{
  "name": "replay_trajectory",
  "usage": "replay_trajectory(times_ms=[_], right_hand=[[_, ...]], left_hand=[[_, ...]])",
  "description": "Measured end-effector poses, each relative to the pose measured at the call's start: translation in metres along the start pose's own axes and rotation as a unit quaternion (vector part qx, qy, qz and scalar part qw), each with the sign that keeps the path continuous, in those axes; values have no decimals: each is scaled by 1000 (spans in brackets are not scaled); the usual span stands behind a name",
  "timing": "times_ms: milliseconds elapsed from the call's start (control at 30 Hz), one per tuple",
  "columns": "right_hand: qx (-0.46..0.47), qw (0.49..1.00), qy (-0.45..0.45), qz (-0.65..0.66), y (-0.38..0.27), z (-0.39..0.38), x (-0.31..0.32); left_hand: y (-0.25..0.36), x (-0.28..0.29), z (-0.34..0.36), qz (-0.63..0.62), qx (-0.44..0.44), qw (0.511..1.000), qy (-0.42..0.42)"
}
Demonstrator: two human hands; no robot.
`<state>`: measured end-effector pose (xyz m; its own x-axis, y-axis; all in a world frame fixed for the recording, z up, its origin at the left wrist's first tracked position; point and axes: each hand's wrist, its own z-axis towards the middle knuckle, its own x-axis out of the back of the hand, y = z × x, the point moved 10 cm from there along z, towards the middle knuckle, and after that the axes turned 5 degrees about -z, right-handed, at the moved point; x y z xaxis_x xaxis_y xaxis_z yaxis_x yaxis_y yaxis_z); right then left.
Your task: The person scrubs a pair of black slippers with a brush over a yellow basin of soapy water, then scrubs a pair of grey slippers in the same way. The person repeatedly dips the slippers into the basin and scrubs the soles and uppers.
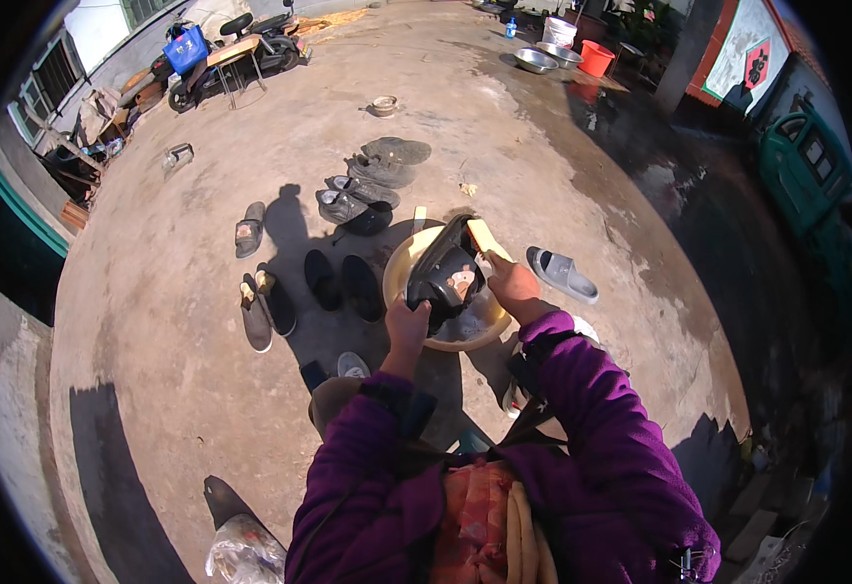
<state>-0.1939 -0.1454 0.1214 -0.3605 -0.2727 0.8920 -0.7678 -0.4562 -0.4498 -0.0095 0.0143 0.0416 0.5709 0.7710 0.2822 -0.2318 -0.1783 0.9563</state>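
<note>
My left hand [409, 323] is closed on the near end of a black slide sandal [439, 274] with a printed patch on its strap. The sandal is tilted up over a yellow basin [394, 265] that holds cloudy water. In my right hand [514, 282] is a yellow block-shaped brush [487, 241], pressed against the sandal's far right edge. Its underside is hidden. At the basin's far rim stands a narrow yellow strip [419, 216] whose kind I cannot make out. A similar dark slide sandal [249, 231] lies on the ground to the left.
Dark slip-on shoes [323, 279], a brown pair [256, 313] and black shoes [348, 202] stand left of the basin. A grey slide [562, 274] lies to its right. Farther off are a small bowl [384, 105], a scooter [268, 47], metal basins [535, 61] and a red bucket [596, 59].
</note>
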Motion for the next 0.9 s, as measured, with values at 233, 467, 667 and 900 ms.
replay_trajectory(times_ms=[233,467,667,900], right_hand=[[81,991,49,91,-20,-65,-29],[-56,997,-35,-34,36,6,-12],[160,973,79,149,-16,-73,-18],[-49,999,-7,-3,45,-6,-14]], left_hand=[[23,-17,-7,94,-59,993,-28],[27,-19,-19,130,-51,989,-42],[20,-13,-11,104,-46,993,-33],[10,-24,-19,8,-32,998,-57]])
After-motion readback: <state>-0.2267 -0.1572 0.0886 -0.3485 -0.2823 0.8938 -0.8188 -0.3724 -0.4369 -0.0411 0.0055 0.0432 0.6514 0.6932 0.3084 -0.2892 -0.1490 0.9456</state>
